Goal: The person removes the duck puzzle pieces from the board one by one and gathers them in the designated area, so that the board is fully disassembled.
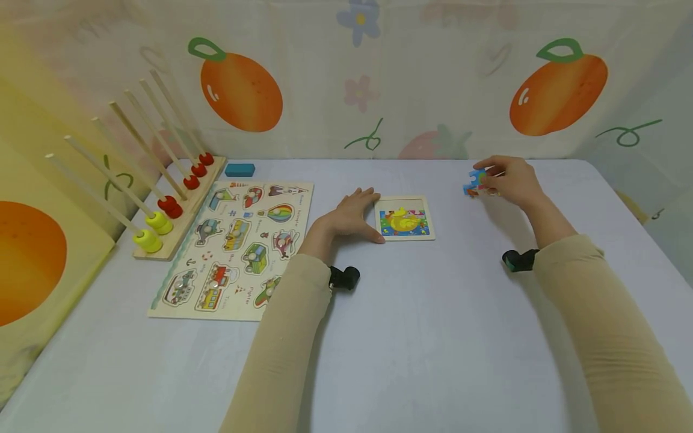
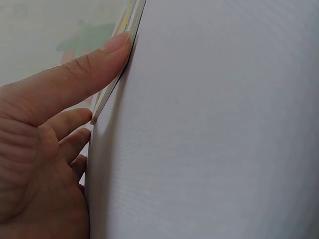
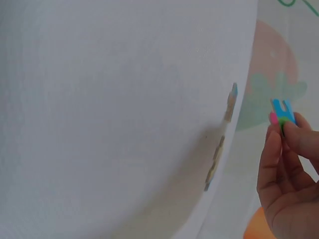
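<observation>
A small wooden jigsaw board [image 1: 432, 227] with a yellow duck picture [image 1: 403, 221] lies flat on the table; bare wood shows along its upper part. My left hand [image 1: 352, 216] is at its left side, fingers spread and nearly straight. In the left wrist view, the thumb [image 2: 107, 64] touches the board's edge and the index fingertip is at a corner. Farther right, my right hand [image 1: 511, 180] pinches a blue and green jigsaw piece [image 3: 284, 112] between thumb and fingers, above the table. Two more pieces [image 3: 231, 103] appear edge-on on the tabletop in the right wrist view.
To the left lies a large peg puzzle board [image 1: 227, 252] with vehicle pictures. Behind it stands a wooden rack [image 1: 178, 231] of upright rods with red and yellow beads. A blue block [image 1: 240, 170] sits near the table's back edge, against a fruit-printed cloth [image 1: 314, 78].
</observation>
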Tool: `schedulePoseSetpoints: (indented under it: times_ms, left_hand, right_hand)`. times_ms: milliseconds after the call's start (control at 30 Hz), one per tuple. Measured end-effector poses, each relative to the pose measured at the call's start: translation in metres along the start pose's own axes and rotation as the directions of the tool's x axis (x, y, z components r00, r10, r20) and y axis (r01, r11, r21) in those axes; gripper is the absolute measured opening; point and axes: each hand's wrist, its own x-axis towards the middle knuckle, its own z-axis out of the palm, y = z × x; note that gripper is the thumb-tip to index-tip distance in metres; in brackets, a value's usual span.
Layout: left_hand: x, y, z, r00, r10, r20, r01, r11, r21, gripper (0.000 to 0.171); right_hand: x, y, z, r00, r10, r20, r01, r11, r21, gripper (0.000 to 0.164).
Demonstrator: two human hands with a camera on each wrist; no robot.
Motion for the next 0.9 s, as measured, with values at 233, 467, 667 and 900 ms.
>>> schedulePoseSetpoints:
  times_ms: [233, 467, 667, 900]
  left_hand:
    - [0.001, -0.001, 0.001, 1.000, 0.001, -0.002, -0.001, 1.000, 0.000, 0.101]
    - [0.001, -0.001, 0.001, 1.000, -0.006, -0.003, 0.006, 1.000, -0.003, 0.102]
    - [0.001, 0.000, 0.000, 1.000, -0.010, -0.001, 0.010, 1.000, -0.009, 0.102]
    - [0.001, 0.000, 0.001, 1.000, -0.013, -0.002, 0.013, 1.000, 0.000, 0.101]
  right_hand:
    - [-0.001, 0.015, -0.008, 0.990, 0.100, -0.100, -0.100, 0.995, 0.005, 0.040]
    - [-0.002, 0.032, -0.017, 0.961, 0.224, -0.164, -0.182, 0.954, 0.237, 0.044]
    - [-0.003, 0.041, -0.022, 0.933, 0.323, -0.160, -0.259, 0.910, 0.323, 0.042]
    - [-0.006, 0.044, -0.023, 0.906, 0.401, -0.135, -0.343, 0.883, 0.319, 0.048]
